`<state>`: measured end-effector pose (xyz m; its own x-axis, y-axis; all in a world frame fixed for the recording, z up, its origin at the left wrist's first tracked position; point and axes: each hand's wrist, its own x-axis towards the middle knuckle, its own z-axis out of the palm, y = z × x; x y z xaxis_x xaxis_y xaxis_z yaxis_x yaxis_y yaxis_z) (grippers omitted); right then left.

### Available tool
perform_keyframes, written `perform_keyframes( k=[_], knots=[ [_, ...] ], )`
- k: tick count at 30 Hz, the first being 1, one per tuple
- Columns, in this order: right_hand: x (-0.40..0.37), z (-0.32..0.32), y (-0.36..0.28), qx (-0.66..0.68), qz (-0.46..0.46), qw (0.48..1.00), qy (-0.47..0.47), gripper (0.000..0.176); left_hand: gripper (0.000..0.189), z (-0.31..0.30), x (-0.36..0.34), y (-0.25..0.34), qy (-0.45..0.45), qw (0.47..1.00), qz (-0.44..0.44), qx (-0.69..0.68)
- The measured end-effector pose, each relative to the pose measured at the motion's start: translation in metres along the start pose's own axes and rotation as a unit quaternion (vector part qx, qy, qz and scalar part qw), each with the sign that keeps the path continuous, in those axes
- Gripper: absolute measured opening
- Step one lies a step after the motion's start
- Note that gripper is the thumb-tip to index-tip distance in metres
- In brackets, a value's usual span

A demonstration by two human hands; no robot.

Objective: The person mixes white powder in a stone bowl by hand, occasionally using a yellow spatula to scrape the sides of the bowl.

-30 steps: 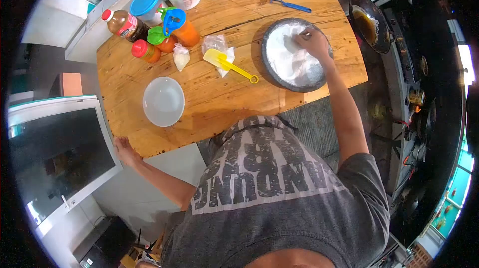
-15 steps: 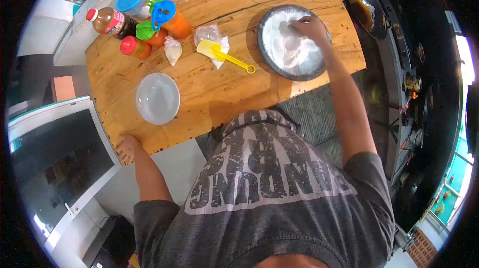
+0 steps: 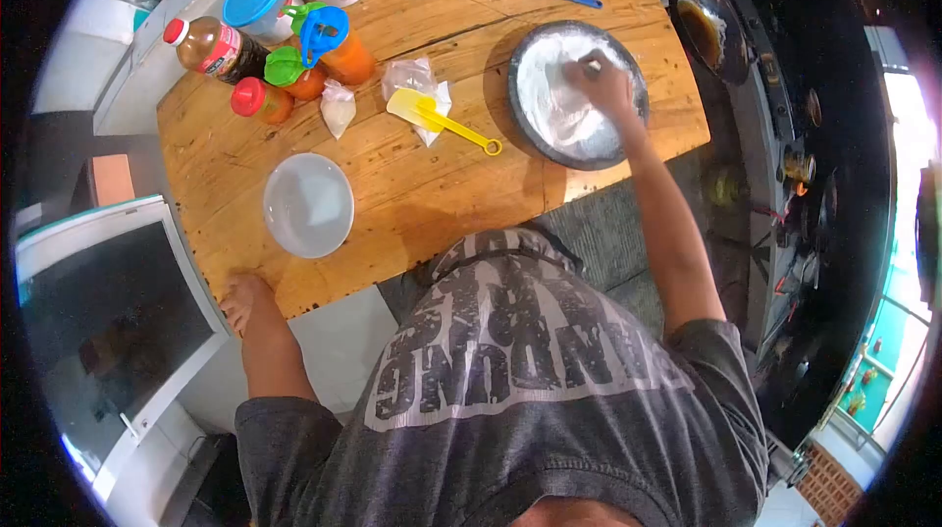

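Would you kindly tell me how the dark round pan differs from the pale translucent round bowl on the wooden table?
The dark round pan holds white powder; the pale translucent bowl looks empty. The right hand is in the pan; nothing touches the bowl. Both are round and sit on the wooden table.

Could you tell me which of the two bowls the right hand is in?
The dark-rimmed bowl of white powder on the right of the table; the right hand rests in it. The other bowl, pale and empty, lies untouched towards the left.
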<state>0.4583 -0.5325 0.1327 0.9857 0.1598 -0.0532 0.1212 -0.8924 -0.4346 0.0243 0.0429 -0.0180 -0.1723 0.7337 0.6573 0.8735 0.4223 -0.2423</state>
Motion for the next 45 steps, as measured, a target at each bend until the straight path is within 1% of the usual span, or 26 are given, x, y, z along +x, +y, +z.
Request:
perform_keyframes(
  k=[2, 5, 6, 9, 11, 13, 15, 16, 17, 19, 22, 24, 25, 27, 28, 29, 30, 31, 33, 35, 37, 40, 41, 43, 44, 45],
  knots=[
    [-0.023, 0.002, -0.012, -0.056, -0.053, 0.996, 0.034, 0.034, 0.058, 0.013, 0.0, -0.011, 0.004, 1.0, -0.017, -0.002],
    [-0.024, 0.004, -0.015, -0.105, -0.056, 0.993, 0.012, 0.036, 0.06, 0.018, 0.005, -0.014, -0.028, 0.999, -0.033, 0.002],
    [-0.017, -0.002, -0.013, -0.098, -0.036, 0.993, -0.064, 0.039, 0.061, 0.018, 0.006, -0.012, -0.039, 0.999, -0.035, 0.001],
    [-0.01, -0.011, -0.015, -0.105, -0.022, 0.992, -0.073, 0.042, 0.064, 0.011, 0.004, -0.001, -0.078, 0.996, -0.045, -0.009],
    [0.001, -0.015, -0.004, -0.007, -0.013, 0.998, -0.063, 0.043, 0.064, 0.003, 0.004, -0.004, -0.121, 0.99, -0.057, -0.036],
    [-0.004, -0.019, -0.003, 0.044, -0.02, 0.997, -0.053, 0.042, 0.063, -0.001, 0.003, 0.003, -0.104, 0.977, -0.148, -0.113],
    [-0.018, -0.028, -0.013, 0.046, -0.057, 0.997, -0.037, 0.04, 0.062, -0.015, 0.004, 0.002, -0.125, 0.983, -0.108, -0.084],
    [-0.033, -0.024, -0.015, 0.008, -0.144, 0.989, 0.018, 0.037, 0.062, -0.018, 0.004, -0.004, -0.134, 0.985, -0.084, -0.066],
    [-0.05, -0.019, -0.019, -0.018, -0.163, 0.986, 0.021, 0.036, 0.062, -0.012, 0.004, -0.007, -0.117, 0.987, -0.086, -0.064],
    [-0.075, 0.001, -0.016, -0.153, -0.159, 0.975, 0.041, 0.037, 0.061, -0.004, 0.002, -0.001, -0.085, 0.99, -0.09, -0.07],
    [-0.088, 0.01, -0.013, -0.134, -0.182, 0.971, 0.075, 0.034, 0.093, -0.032, 0.01, -0.007, -0.275, 0.95, -0.064, -0.13],
    [-0.074, 0.014, -0.008, -0.152, -0.169, 0.971, 0.07, 0.034, 0.072, -0.016, 0.006, -0.005, -0.205, 0.971, -0.054, -0.111],
    [-0.065, 0.014, -0.009, -0.161, -0.16, 0.971, 0.068, 0.034, 0.068, -0.011, 0.004, -0.003, -0.174, 0.975, -0.064, -0.119],
    [-0.035, 0.005, -0.018, -0.092, -0.047, 0.995, 0.013, 0.034, 0.065, -0.001, 0.001, 0.001, -0.119, 0.976, -0.101, -0.152],
    [-0.012, 0.009, -0.004, -0.082, -0.044, 0.995, 0.019, 0.04, 0.066, 0.003, 0.0, 0.0, -0.094, 0.972, -0.128, -0.175],
    [0.005, -0.006, -0.003, -0.054, -0.06, 0.997, -0.012, 0.042, 0.066, 0.01, 0.001, 0.003, -0.09, 0.968, -0.14, -0.188],
    [0.031, -0.012, 0.015, 0.044, -0.007, 0.991, -0.125, 0.043, 0.067, 0.015, 0.001, 0.009, -0.086, 0.964, -0.152, -0.199],
    [0.039, -0.02, 0.012, 0.094, 0.107, 0.972, -0.189, 0.04, 0.067, 0.015, 0.0, 0.006, -0.083, 0.961, -0.164, -0.208],
    [0.002, -0.025, -0.002, 0.11, -0.016, 0.986, -0.126, 0.036, 0.066, -0.001, 0.007, -0.003, -0.133, 0.966, -0.122, -0.185],
    [-0.042, 0.018, -0.003, -0.036, -0.083, 0.993, 0.075, 0.034, 0.066, -0.015, 0.003, -0.006, -0.174, 0.964, -0.112, -0.168],
    [-0.072, 0.026, -0.022, -0.1, -0.063, 0.99, 0.081, 0.037, 0.065, -0.025, 0.009, -0.004, -0.194, 0.962, -0.105, -0.162],
    [-0.025, 0.03, -0.011, -0.062, -0.028, 0.993, 0.092, 0.036, 0.078, -0.075, 0.013, -0.008, -0.295, 0.931, -0.102, -0.188],
    [-0.01, 0.027, -0.007, -0.063, -0.022, 0.993, 0.096, 0.036, 0.078, -0.07, 0.015, -0.009, -0.287, 0.934, -0.104, -0.185],
    [0.009, -0.007, -0.01, 0.003, -0.002, 1.0, 0.004, 0.038, 0.079, -0.048, 0.012, -0.006, -0.274, 0.937, -0.118, -0.181],
    [0.014, -0.008, 0.005, 0.118, 0.018, 0.99, -0.078, 0.042, 0.073, -0.04, 0.009, -0.012, -0.237, 0.948, -0.115, -0.179],
    [0.002, 0.005, 0.015, 0.052, -0.006, 0.997, -0.052, 0.042, 0.067, -0.035, 0.006, -0.01, -0.199, 0.955, -0.12, -0.183]
  ],
)
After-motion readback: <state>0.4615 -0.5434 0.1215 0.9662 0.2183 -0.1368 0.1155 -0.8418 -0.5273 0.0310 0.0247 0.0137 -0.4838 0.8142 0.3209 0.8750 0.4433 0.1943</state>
